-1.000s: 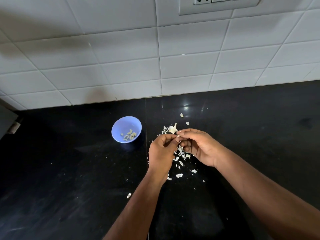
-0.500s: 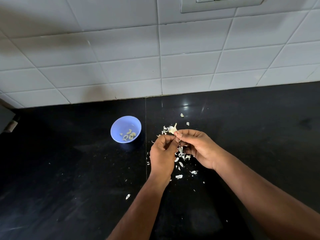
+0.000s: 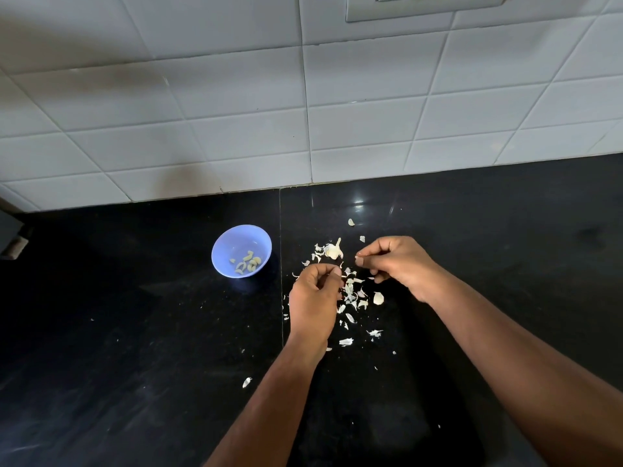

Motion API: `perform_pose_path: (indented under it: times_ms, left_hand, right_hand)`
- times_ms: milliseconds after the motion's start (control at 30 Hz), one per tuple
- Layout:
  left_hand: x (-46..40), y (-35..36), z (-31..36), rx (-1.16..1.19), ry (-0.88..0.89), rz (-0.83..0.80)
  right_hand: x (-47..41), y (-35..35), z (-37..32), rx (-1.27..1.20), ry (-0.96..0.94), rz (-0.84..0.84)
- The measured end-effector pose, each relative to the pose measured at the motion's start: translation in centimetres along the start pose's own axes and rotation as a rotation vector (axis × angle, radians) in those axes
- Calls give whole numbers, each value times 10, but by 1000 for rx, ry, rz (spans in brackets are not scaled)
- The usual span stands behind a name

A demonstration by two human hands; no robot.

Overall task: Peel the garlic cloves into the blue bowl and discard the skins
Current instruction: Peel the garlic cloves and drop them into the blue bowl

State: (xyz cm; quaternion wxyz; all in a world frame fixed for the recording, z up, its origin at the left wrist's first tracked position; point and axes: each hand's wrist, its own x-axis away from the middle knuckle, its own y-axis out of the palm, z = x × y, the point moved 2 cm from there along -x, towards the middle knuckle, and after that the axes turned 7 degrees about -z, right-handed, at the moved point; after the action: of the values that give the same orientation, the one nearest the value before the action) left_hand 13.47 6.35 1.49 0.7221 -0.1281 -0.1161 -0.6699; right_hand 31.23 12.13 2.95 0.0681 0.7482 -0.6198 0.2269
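Observation:
A small blue bowl (image 3: 223, 246) stands on the black counter with several peeled cloves (image 3: 248, 262) inside. My left hand (image 3: 313, 298) is right of the bowl. Its fingers and thumb are curled shut around a garlic clove that they mostly hide. My right hand (image 3: 399, 264) is a little further right and back, thumb and fingertips pinched together, with nothing clearly visible between them. The remaining piece of garlic bulb (image 3: 333, 251) lies behind and between the hands. Papery skins (image 3: 352, 291) are scattered under and between the hands, and a loose clove (image 3: 378, 298) lies among them.
The black stone counter (image 3: 135, 332) meets a white tiled wall (image 3: 236, 129) at the back. A switch plate (image 3: 421, 5) is on the wall above. Stray skin bits lie nearer me (image 3: 246, 382) and behind the bulb (image 3: 351, 222). A dark object edge (image 3: 10, 237) is at the far left.
My hands were joined at the fingertips over the skins; now they have pulled apart, the right hand moving right and the left staying nearer the bowl.

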Motion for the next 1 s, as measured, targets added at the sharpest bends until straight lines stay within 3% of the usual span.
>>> perform_pose_path:
  times_ms: [333, 467, 567, 633, 767, 833, 1000]
  left_hand:
    - [-5, -5, 5, -31, -36, -11]
    - [-15, -6, 17, -93, -50, -16]
    - [-19, -5, 27, -103, -35, -29]
    - [-19, -4, 30, -106, -45, -61]
    - [-15, -2, 29, 27, -118, -144]
    - [-10, 0, 27, 175, -148, -200]
    - [0, 3, 28, 388, -143, -277]
  right_hand:
    - [-21, -8, -21, 680, -39, 59]
    - [-29, 2, -25, 956, 35, 67]
    - [-30, 5, -17, 1016, 53, 83]
    - [-26, 2, -17, 886, 2, 80]
    - [10, 10, -21, 150, -124, 4]
    - [29, 18, -19, -105, -166, -11]
    - [50, 30, -15, -340, -196, -1]
